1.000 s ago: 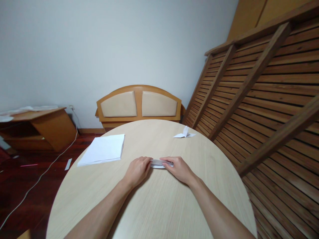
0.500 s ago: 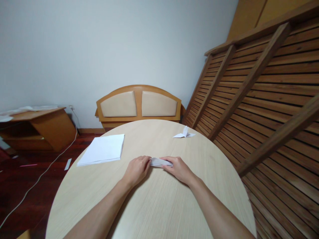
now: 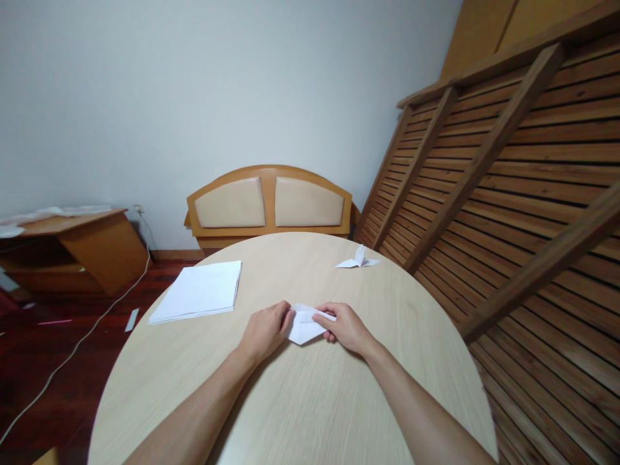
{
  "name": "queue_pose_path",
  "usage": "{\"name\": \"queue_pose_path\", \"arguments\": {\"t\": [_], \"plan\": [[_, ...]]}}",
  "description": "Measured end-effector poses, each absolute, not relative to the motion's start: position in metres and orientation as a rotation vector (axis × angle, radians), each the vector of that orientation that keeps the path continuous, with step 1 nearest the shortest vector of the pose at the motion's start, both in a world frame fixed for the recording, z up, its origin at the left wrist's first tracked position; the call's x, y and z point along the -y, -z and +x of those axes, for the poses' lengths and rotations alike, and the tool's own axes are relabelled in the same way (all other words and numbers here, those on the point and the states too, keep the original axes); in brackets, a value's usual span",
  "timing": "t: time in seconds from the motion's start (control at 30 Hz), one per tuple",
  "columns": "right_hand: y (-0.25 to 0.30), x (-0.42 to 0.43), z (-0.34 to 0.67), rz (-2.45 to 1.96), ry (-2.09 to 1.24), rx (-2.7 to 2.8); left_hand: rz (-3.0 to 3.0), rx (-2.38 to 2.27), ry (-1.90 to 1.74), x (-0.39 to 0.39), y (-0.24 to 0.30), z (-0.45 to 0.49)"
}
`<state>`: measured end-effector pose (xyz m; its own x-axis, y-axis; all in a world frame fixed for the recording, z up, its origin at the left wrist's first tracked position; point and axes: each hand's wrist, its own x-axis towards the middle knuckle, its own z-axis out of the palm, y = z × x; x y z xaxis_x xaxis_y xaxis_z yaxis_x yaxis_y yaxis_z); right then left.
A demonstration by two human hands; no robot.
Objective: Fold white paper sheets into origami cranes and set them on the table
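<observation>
Both my hands hold a small folded white paper (image 3: pixel 303 326) in the middle of a round light-wood table (image 3: pixel 300 400). My left hand (image 3: pixel 264 330) pinches the paper's left end, fingers curled. On the right end, my right hand (image 3: pixel 345 326) grips the paper with its fingers closed on the edge. The paper is partly unfolded, a pointed flap hanging toward me just above the tabletop.
A stack of white sheets (image 3: pixel 198 290) lies at the table's left. A finished folded paper figure (image 3: pixel 358 259) sits at the far right edge. Beyond the table stand a padded wooden headboard (image 3: pixel 268 203), a slatted wooden frame (image 3: pixel 508 194) on the right and a tilted cabinet (image 3: pixel 72 248) on the left.
The paper was a flat narrow strip pressed under both hands; now it is lifted slightly and opened, showing a wider pointed flap. Both hands stayed in place.
</observation>
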<state>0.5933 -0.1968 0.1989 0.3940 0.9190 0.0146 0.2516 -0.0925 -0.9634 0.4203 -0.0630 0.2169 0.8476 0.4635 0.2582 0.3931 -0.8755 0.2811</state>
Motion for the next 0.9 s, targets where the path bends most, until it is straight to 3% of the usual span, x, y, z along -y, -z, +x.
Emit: {"name": "queue_pose_path", "arguments": {"t": [0.27,0.43,0.63,0.9], "plan": [[-0.198,0.197,0.597,-1.828,-0.39,1.263,2.871,-0.65,-0.492,0.061,-0.212,0.421],[-0.198,0.197,0.598,-2.044,-0.236,1.283,2.855,-0.41,-0.686,0.061,-0.209,0.421],[-0.197,0.199,0.601,-2.255,-0.119,1.245,2.861,-0.107,-0.556,0.065,-0.207,0.421],[-0.203,0.198,0.594,-2.086,0.112,1.498,2.916,-0.12,-0.492,0.062,-0.205,0.421]]}}
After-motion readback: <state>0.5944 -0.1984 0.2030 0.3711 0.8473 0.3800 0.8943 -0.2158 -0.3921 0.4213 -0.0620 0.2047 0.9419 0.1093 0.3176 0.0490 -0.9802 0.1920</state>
